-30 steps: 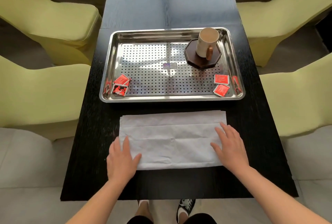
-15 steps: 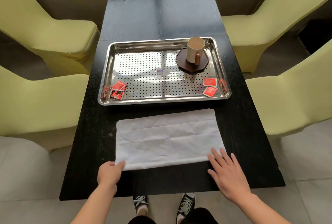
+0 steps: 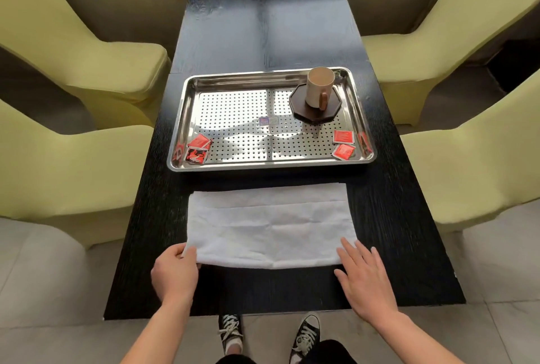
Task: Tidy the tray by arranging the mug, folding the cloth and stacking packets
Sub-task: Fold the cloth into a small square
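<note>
Pulled back off the middle of cloth [image 3: 268, 223] to its near edge within the last sec. Left hand [image 3: 174, 273]: now curled on near-left corner, thumb on top, pinching it; corner maybe lifted a bit, hard to tell at this angle. Right hand [image 3: 363, 281]: flat, fingers straight, tips just touching near-right corner, no grip yet. Reads as smoothing done, next fold about to start. Cloth flat on bench [image 3: 394, 232] btw hands and tray [image 3: 263, 165]. Mug [image 3: 318, 86] upright on coaster [image 3: 315, 113], far-right in tray; packets [image 3: 198, 147] split left/right, unstacked.
</note>
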`<state>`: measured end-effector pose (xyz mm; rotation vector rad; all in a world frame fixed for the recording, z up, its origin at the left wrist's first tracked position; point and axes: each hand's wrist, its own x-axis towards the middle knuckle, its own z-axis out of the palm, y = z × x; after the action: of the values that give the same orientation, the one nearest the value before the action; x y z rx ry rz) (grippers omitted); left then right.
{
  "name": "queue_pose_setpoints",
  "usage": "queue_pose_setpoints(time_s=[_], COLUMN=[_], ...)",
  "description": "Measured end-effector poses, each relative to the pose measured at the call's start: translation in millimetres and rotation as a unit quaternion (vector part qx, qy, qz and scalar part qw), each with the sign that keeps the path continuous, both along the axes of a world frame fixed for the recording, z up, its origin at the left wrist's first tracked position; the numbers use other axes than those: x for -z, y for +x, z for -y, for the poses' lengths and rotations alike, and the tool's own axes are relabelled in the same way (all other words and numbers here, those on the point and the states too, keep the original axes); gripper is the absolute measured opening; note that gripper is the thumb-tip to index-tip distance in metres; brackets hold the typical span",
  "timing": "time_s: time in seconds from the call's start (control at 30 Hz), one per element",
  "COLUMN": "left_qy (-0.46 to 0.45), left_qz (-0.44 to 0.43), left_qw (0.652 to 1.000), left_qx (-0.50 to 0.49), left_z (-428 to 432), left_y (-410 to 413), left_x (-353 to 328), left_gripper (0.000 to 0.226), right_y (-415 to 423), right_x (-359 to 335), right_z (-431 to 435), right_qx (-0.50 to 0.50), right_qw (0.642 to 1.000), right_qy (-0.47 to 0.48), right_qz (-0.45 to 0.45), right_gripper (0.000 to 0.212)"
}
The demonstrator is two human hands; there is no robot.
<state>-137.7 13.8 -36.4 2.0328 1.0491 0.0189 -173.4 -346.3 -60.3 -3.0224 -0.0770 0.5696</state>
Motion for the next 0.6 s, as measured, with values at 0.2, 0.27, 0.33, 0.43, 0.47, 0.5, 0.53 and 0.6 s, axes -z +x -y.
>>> queue_pose_setpoints(time_s=[0.2, 0.27, 0.33, 0.43, 0.47, 0.5, 0.53, 0.6], left_qy=[0.168, 0.178, 0.176, 0.166, 0.165, 0.168, 0.169, 0.168], left_qz=[0.064, 0.086, 0.097, 0.101, 0.103, 0.104, 0.107, 0.105], left_qw=[0.967, 0.956, 0.947, 0.933, 0.927, 0.920, 0.910, 0.887], left_qx=[0.182, 0.217, 0.251, 0.304, 0.321, 0.340, 0.363, 0.417], left_z=[48, 67, 86, 113, 122, 131, 139, 154], left_y=[10, 16, 21, 24, 23, 22, 21, 17], left_x=[-37, -45, -50, -51, -50, -50, -48, -45], left_gripper=[0.016, 0.013, 0.007, 0.005, 0.005, 0.007, 0.010, 0.012], right_y=[20, 32, 46, 76, 87, 99, 109, 124], right_x=[-13, -18, -26, -42, -48, -52, -54, -55], right_z=[-21, -25, -31, -51, -59, -67, -74, -82], right_qx=[0.024, 0.047, 0.093, 0.196, 0.247, 0.304, 0.356, 0.412], right_qw=[0.995, 0.990, 0.978, 0.923, 0.883, 0.831, 0.777, 0.728], right_qy=[0.081, 0.122, 0.184, 0.327, 0.389, 0.449, 0.493, 0.523], right_qz=[0.047, 0.057, 0.038, -0.049, -0.087, -0.127, -0.160, -0.165], right_gripper=[0.044, 0.039, 0.034, 0.028, 0.029, 0.033, 0.039, 0.044])
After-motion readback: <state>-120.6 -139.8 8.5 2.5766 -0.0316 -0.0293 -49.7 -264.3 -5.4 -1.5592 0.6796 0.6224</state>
